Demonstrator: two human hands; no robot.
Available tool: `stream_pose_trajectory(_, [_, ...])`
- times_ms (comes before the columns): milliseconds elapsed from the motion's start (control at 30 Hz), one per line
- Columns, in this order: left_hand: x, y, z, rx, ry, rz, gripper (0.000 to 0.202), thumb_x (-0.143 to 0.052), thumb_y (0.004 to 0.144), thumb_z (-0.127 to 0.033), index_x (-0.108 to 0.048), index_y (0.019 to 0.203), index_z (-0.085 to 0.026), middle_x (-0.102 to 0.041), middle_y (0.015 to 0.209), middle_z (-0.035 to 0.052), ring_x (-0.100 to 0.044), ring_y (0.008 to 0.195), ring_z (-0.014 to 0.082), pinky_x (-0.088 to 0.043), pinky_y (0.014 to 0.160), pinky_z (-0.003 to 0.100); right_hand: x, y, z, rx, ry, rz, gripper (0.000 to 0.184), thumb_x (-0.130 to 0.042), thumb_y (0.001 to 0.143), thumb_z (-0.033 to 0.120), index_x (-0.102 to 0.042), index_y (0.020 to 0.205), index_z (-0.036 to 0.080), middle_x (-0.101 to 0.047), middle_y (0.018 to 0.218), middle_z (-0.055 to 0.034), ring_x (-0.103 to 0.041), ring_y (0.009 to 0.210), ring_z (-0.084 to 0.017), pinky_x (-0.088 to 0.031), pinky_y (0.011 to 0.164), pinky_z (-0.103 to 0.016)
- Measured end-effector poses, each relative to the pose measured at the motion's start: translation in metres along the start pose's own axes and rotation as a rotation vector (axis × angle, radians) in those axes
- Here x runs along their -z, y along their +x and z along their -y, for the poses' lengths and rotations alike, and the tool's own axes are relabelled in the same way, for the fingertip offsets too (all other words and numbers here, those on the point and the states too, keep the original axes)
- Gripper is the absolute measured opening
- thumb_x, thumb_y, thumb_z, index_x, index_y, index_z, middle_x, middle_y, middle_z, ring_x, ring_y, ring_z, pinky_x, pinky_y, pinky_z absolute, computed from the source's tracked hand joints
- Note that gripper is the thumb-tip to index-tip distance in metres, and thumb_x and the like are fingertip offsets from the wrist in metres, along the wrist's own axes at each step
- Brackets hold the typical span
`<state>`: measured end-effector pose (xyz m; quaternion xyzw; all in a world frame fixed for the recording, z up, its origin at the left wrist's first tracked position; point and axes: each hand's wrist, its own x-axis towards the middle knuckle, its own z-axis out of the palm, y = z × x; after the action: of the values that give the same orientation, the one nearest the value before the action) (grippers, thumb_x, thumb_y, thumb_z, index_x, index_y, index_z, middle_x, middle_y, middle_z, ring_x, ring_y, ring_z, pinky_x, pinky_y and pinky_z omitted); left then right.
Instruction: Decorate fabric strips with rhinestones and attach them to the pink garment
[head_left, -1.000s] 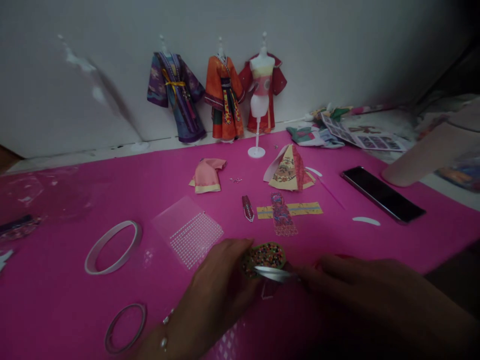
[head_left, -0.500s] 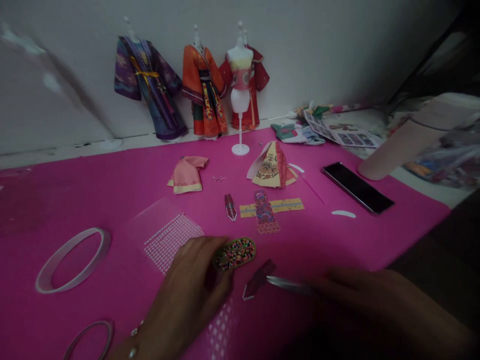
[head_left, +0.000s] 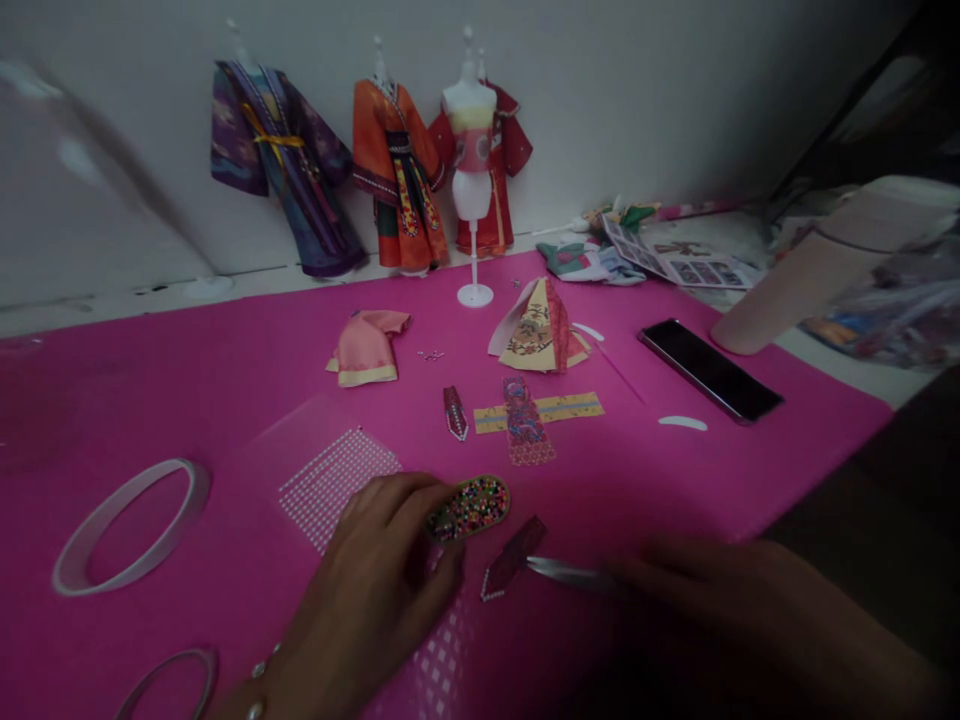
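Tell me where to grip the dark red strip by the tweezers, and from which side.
Probably take the dark red strip at its plain upper end, from the right, with the tweezers. It lies flat and slanted on the pink mat; its lower tip has a pale dotted edge, and the left hand crowds the left.

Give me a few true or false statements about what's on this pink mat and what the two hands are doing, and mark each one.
1. The left hand touches the oval bead tray. True.
2. The right hand holds scissors. False: it holds tweezers.
3. The phone lies on the pink mat. True.
4. The tweezers' tip rests on the phone. False: it meets the dark red pointed piece.
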<state>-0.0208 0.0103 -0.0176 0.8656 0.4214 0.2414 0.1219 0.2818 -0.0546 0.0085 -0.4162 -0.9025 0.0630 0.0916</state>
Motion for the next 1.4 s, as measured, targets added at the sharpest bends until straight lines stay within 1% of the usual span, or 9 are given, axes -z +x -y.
stream_pose_trajectory(133, [0.005,0.002,-0.003,-0.048,0.035,-0.039,0.036,-0.060,0.087,-0.019,-0.054,0.122,-0.022,-0.058,0.115,0.0094,-0.056,0.104,0.0268,-0.050,0.084,0.046,-0.003,-0.003,-0.001,-0.007,0.023,-0.003,0.030,-0.043,0.089,0.011,-0.058,0.112,0.023,-0.069,0.078,0.0011,-0.062,0.049,-0.012,-0.038,0.040,-0.027])
stream_pose_trajectory(233, [0.008,0.002,-0.006,-0.162,-0.019,-0.067,0.028,-0.058,0.089,-0.014,-0.058,0.116,-0.021,-0.061,0.112,0.0081,-0.057,0.103,0.0239,-0.050,0.084,0.041,-0.005,-0.005,-0.002,-0.027,0.056,0.035,0.033,-0.047,0.086,0.011,-0.058,0.114,0.025,-0.070,0.084,0.0004,-0.065,0.055,-0.013,-0.042,0.044,-0.026])
stream_pose_trajectory(367, [0.003,-0.001,-0.010,-0.342,-0.140,0.037,0.023,-0.058,0.091,-0.013,-0.063,0.110,-0.026,-0.070,0.099,0.0015,-0.062,0.095,0.0197,-0.051,0.085,0.037,-0.006,-0.003,-0.001,-0.025,0.056,0.054,0.031,-0.049,0.082,0.010,-0.061,0.106,0.024,-0.072,0.083,-0.0008,-0.064,0.053,-0.014,-0.040,0.043,-0.028])
stream_pose_trajectory(533, [-0.006,-0.002,-0.018,-0.260,-0.206,0.222,0.018,-0.055,0.096,-0.021,-0.067,0.103,-0.032,-0.071,0.088,-0.0033,-0.064,0.087,0.0169,-0.052,0.087,0.035,-0.003,0.002,0.001,-0.035,0.061,0.081,0.029,-0.050,0.078,0.006,-0.064,0.095,0.024,-0.071,0.078,0.0000,-0.062,0.050,-0.013,-0.037,0.042,-0.028])
stream_pose_trajectory(700, [-0.004,0.005,-0.022,-0.305,-0.162,0.283,0.016,-0.056,0.095,-0.021,-0.068,0.086,-0.028,-0.070,0.080,-0.0042,-0.062,0.081,0.0165,-0.050,0.087,0.035,-0.003,0.000,0.001,-0.074,0.081,0.129,0.025,-0.052,0.082,0.010,-0.063,0.097,0.026,-0.069,0.078,0.0012,-0.061,0.052,-0.013,-0.035,0.045,-0.027])
stream_pose_trajectory(933, [-0.006,0.003,-0.021,-0.307,-0.109,0.319,0.014,-0.058,0.093,-0.020,-0.065,0.083,-0.025,-0.068,0.081,-0.0046,-0.061,0.083,0.0166,-0.048,0.090,0.037,-0.007,-0.009,-0.001,-0.140,0.117,0.142,0.027,-0.056,0.087,0.015,-0.061,0.111,0.025,-0.067,0.083,-0.0009,-0.062,0.058,-0.013,-0.037,0.049,-0.026])
stream_pose_trajectory(1133, [-0.001,0.006,-0.024,-0.323,-0.149,0.230,0.015,-0.059,0.090,-0.017,-0.067,0.086,-0.029,-0.071,0.080,-0.0054,-0.063,0.083,0.0174,-0.050,0.089,0.037,-0.006,-0.014,-0.005,-0.080,0.112,0.100,0.036,-0.056,0.089,0.016,-0.058,0.124,0.025,-0.069,0.086,-0.0015,-0.064,0.060,-0.013,-0.043,0.049,-0.023])
stream_pose_trajectory(1267, [0.004,0.006,-0.024,-0.369,-0.144,0.227,0.018,-0.058,0.091,-0.016,-0.067,0.096,-0.031,-0.073,0.085,-0.0035,-0.065,0.084,0.0185,-0.051,0.086,0.038,-0.004,-0.015,-0.005,-0.149,0.150,0.093,0.036,-0.055,0.090,0.016,-0.060,0.124,0.027,-0.071,0.090,-0.0018,-0.068,0.065,-0.015,-0.050,0.053,-0.024])
stream_pose_trajectory(1400, [0.005,0.002,-0.014,-0.338,-0.156,0.086,0.031,-0.057,0.089,-0.007,-0.060,0.112,-0.027,-0.071,0.102,0.0008,-0.062,0.093,0.0190,-0.048,0.084,0.037,-0.009,-0.020,-0.009,-0.171,0.187,0.078,0.041,-0.058,0.090,0.018,-0.058,0.128,0.030,-0.072,0.095,-0.0021,-0.070,0.070,-0.014,-0.054,0.056,-0.023])
